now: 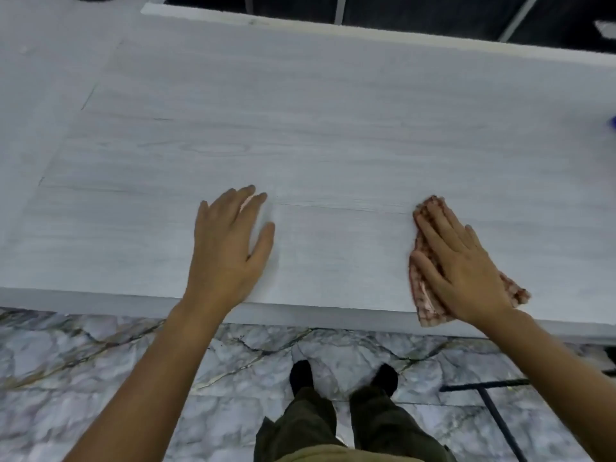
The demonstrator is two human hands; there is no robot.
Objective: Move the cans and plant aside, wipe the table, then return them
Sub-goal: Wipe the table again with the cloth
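My right hand (460,265) lies flat with straight fingers on a red-and-white checked cloth (425,295), pressing it onto the pale wood-grain table (300,128) near the front edge. The cloth's lower end hangs slightly over that edge. My left hand (230,248) rests flat on the table to the left, fingers straight and spread, holding nothing. No cans or plant show in this view.
A small blue object (612,123) peeks in at the right edge of the table. The table's far edge meets a dark area with pale bars. Below the front edge are marble floor tiles, my feet and a dark metal frame (493,408) at lower right.
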